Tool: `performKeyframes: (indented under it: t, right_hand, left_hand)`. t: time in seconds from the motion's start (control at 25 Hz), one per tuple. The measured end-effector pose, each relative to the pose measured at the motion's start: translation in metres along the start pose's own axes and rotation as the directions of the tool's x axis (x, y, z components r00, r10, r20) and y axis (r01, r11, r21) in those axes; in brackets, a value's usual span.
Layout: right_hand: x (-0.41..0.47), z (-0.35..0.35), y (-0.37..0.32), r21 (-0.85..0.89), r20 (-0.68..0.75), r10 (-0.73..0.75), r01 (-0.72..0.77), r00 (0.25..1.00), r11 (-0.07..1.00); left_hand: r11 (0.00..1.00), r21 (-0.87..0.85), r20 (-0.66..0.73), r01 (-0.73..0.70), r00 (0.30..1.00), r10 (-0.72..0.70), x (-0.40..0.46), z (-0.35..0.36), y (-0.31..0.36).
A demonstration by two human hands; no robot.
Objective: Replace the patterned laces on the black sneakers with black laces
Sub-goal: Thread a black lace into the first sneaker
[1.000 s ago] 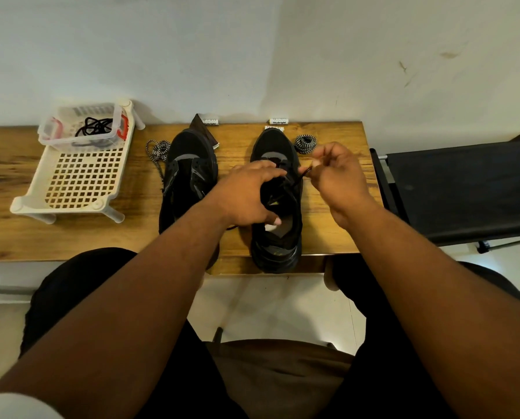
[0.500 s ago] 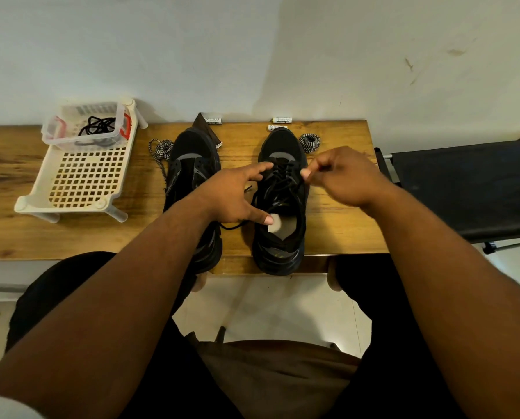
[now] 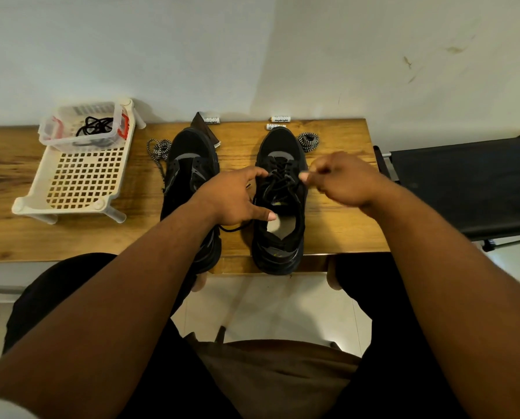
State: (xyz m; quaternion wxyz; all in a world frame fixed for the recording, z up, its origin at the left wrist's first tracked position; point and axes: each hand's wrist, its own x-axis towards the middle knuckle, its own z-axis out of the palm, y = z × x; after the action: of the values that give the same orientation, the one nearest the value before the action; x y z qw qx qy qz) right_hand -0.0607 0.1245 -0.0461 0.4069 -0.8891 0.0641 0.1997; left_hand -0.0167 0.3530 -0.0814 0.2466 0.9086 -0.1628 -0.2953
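Head view | black sneaker centre frame on wooden tabletop | left hand fingers spread, bracing its collar | right hand fingers pinching thin black lace end | lace likely limp, light; grip near tip

Non-task clutter we see on the wooden table

White perforated plastic rack sits far left, with a clear plastic tub with red clips on its back end. We spot small white labelled tubes by the wall, black folding cot at right.
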Motion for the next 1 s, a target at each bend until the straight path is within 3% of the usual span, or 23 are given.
performKeyframes:
  t: [0.08, 0.16, 0.24, 0.28, 0.36, 0.4, 0.48, 0.6, 0.72, 0.76, 0.8, 0.88, 1.0]
  right_hand:
    - [-0.004, -0.01, -0.006, 0.425, -0.247, -0.018, 0.125, 0.969, 0.897]
    - [-0.005, -0.016, -0.006, 0.508, -0.434, 0.031, 0.216, 0.9, 0.834]
    - [0.0, -0.013, -0.004, 0.295, -0.464, 0.012, 0.141, 0.886, 0.945]
    - [0.003, -0.013, -0.001, 0.132, -0.397, 0.021, 0.034, 0.918, 0.991]
    - [0.002, -0.012, 0.002, -0.198, -0.238, 0.115, -0.164, 0.965, 0.966]
    - [0.0, -0.012, 0.002, -0.271, -0.204, 0.147, -0.2, 0.968, 0.942]
    - [-0.004, -0.016, -0.002, -0.248, -0.281, 0.116, -0.188, 0.953, 0.95]
    - [-0.004, -0.019, -0.001, -0.072, -0.411, 0.004, -0.037, 0.911, 0.997]
    - [0.0, -0.012, -0.004, 0.069, -0.419, -0.073, 0.113, 0.905, 0.991]
    - [0.002, -0.008, -0.005, 0.087, -0.412, -0.098, 0.147, 0.906, 0.985]
    - [0.003, -0.004, -0.007, 0.113, -0.4, -0.118, 0.177, 0.909, 0.978]
    - [0.002, 0.003, -0.014, 0.25, -0.377, -0.126, 0.232, 0.918, 0.94]
    - [-0.002, 0.009, -0.026, 0.584, -0.275, -0.156, 0.294, 0.949, 0.757]
  left_hand:
    - [1.0, 0.0, 0.005, 0.017, 1.0, -0.017, 0.001, 0.0, -0.002]
    - [1.0, -0.001, 0.0, 0.015, 1.0, -0.015, 0.001, 0.0, -0.001]
    - [1.0, -0.012, -0.002, 0.004, 1.0, -0.004, -0.001, 0.0, 0.001]
    - [1.0, -0.02, 0.003, -0.003, 1.0, 0.003, -0.001, 0.0, 0.002]
    - [0.999, -0.038, 0.014, -0.023, 1.0, 0.023, -0.003, -0.001, 0.004]
    - [0.998, -0.06, 0.016, -0.029, 0.999, 0.03, -0.005, -0.005, 0.005]
    - [0.979, -0.202, 0.008, -0.031, 0.999, 0.034, -0.009, -0.015, 0.009]
    - [0.819, -0.563, -0.028, -0.111, 0.993, 0.116, -0.018, -0.036, 0.016]
    - [0.51, -0.842, -0.07, -0.178, 0.972, 0.225, -0.027, -0.051, 0.022]
    - [0.466, -0.864, -0.07, -0.188, 0.963, 0.259, -0.028, -0.052, 0.024]
    - [0.494, -0.842, -0.081, -0.219, 0.955, 0.286, -0.03, -0.052, 0.029]
    - [0.652, -0.688, -0.153, -0.318, 0.942, 0.298, -0.03, -0.047, 0.039]
    - [0.833, -0.336, -0.347, -0.44, 0.88, 0.324, -0.023, -0.038, 0.048]
